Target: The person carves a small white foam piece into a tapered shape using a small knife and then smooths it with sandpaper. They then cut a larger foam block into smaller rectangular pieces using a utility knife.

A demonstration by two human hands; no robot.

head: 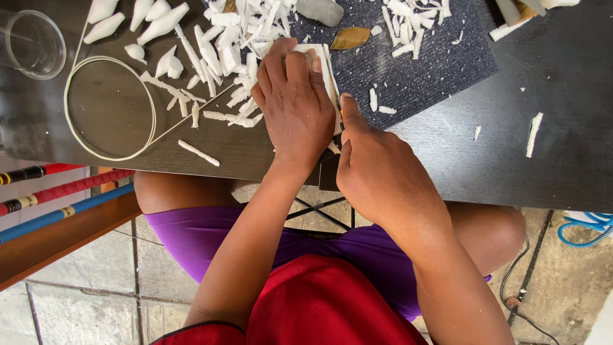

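Left hand [295,102] lies flat, fingers together, pressing down a white foam block [324,71] at the edge of the dark mat [434,64] on the worktop [562,128]. Right hand [377,169] is curled closed beside the block, index finger stretched along its side; probably gripping a small blade, though the tool is hidden under the hand. White shavings [246,38] are piled just past the block, with more strips [408,22] on the mat. Carved teardrop pieces [150,22] sit at the far left, near a thin hoop [110,108] and a clear cup [32,41]. To cut well: hold the block firmly, keep holding fingers off the cutting line, take thin, shallow strokes along the edge.
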